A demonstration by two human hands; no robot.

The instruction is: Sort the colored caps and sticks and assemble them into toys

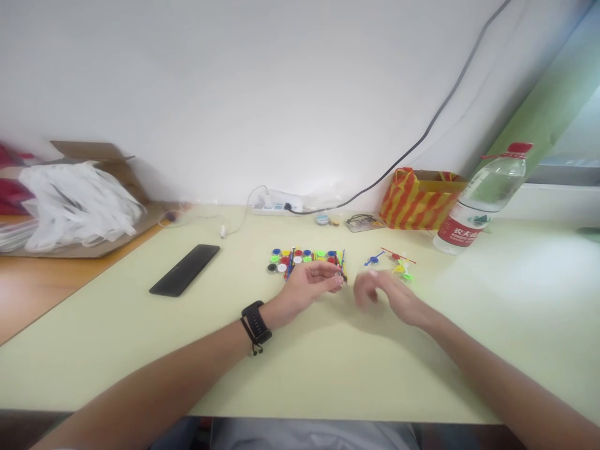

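Note:
My left hand (314, 286), with a black watch on the wrist, is pinched at the near right edge of a group of coloured discs (285, 259) and thin sticks. What its fingertips hold is too small to make out. Just to its right, my right hand (387, 294) is raised over the table, its curled fingers smeared by motion. Behind the right hand lie a blue piece (374, 259), a red stick piece (397, 257) and yellow and green pieces (404, 272).
A black flat case (185, 270) lies at left, near a box of white straps (84, 206). Along the wall are a power strip (276, 203), a striped bag (417, 200) and a large water bottle (482, 203). A small round item (322, 219) sits behind the discs.

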